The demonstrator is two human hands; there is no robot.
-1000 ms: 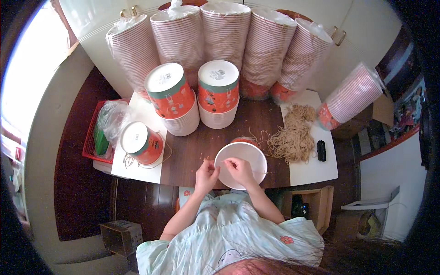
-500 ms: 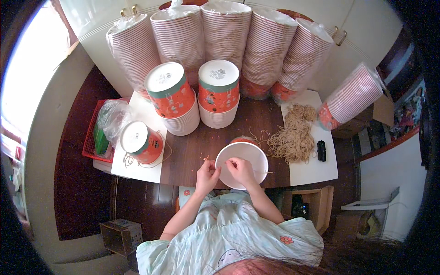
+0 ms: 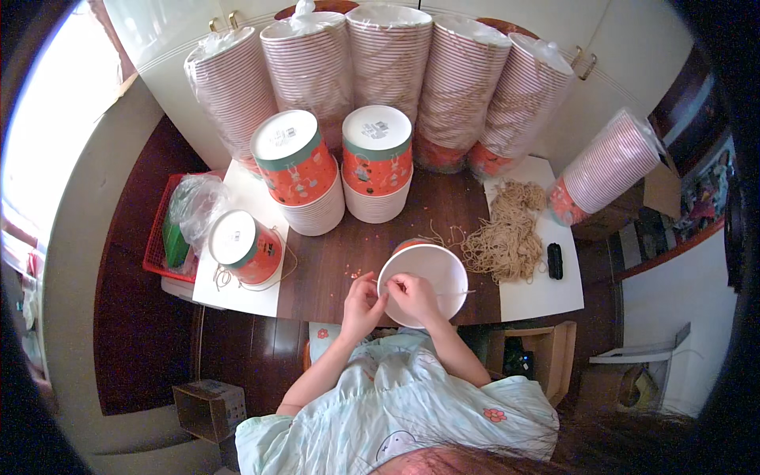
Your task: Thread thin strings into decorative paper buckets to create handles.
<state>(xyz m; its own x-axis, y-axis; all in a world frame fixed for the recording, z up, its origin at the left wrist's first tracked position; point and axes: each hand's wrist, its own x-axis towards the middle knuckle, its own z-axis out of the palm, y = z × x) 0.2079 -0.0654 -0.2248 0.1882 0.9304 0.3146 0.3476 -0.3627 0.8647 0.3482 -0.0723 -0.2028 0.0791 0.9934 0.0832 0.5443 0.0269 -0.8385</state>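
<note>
Both forearms reaching up from the lower edge, elbows bent, hands meeting over the near edge of the dark wooden desk. Left hand with fingers curled together, pinching a thin length of twine at the rim of a white paper bucket. Right hand resting on the bucket's upturned base, fingers bunched and pinching, thin twine trailing off to the right. Bucket directly under and just beyond both hands, upside down. To its right, one loose heap of tan twine pieces beside a small black object. Farther back, two stacks of orange-and-green printed buckets, one single printed bucket at left. Six tall plastic-wrapped sleeves of buckets against the white wall. One red basket at far left.
</note>
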